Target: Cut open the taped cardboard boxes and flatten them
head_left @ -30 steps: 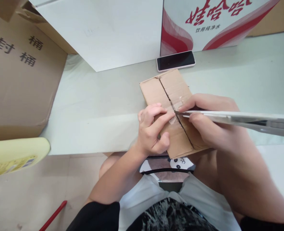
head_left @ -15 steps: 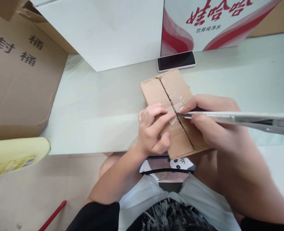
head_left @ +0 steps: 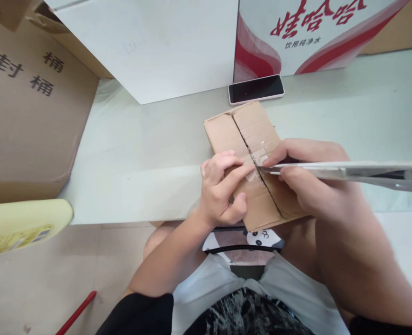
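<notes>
A small brown cardboard box (head_left: 233, 137) sits at the table's front edge, tilted to my view, a dark seam running between its two top flaps. Short bits of clear tape (head_left: 260, 156) cross the middle of that seam. My left hand (head_left: 225, 188) holds the box down on its left flap, fingers bent and the index fingertip beside the seam. In my right hand (head_left: 307, 174), thumb and fingers pinch a silver utility knife (head_left: 352, 171) near its front. The blade tip rests at the seam by the tape. The knife's rear end runs out of view.
A phone (head_left: 256, 89) lies just behind the box. A white carton (head_left: 157, 46) and a red-and-white carton (head_left: 261, 51) stand at the back. To the left are a large brown carton (head_left: 27, 121) and a yellow object (head_left: 24, 218). A red rod (head_left: 76, 312) shows lower left.
My right hand and the knife have shifted very slightly to the right, and the knife's rear end has tilted up a little. My left hand and the box keep their places.
</notes>
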{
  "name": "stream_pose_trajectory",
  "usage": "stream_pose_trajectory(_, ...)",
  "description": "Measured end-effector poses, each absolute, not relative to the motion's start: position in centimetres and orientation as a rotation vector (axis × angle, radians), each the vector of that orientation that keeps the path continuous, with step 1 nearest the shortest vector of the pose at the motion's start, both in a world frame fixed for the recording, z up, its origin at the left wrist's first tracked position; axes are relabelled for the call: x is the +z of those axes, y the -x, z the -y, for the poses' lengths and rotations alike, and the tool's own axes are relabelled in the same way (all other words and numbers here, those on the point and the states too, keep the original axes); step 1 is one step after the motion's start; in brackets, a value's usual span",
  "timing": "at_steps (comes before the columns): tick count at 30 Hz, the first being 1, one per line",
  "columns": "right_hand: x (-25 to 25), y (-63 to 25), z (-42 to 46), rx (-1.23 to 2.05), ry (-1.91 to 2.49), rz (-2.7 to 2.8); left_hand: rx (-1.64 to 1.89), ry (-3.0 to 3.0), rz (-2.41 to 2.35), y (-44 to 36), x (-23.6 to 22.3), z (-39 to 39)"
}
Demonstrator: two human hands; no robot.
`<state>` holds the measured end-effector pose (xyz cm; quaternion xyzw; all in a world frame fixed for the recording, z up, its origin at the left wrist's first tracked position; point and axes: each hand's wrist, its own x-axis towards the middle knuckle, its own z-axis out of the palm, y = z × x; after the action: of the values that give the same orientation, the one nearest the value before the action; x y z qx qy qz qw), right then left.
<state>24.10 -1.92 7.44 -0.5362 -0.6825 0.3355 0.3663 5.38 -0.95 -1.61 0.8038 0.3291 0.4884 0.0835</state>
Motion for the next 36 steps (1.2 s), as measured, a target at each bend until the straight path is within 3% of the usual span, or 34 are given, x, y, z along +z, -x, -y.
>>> stream_pose_trajectory(36,6.80,-24.47,1.95,0.886,1.163,1.740,1.474,-2.337,-0.947,-5.41,-1.67,1.00)
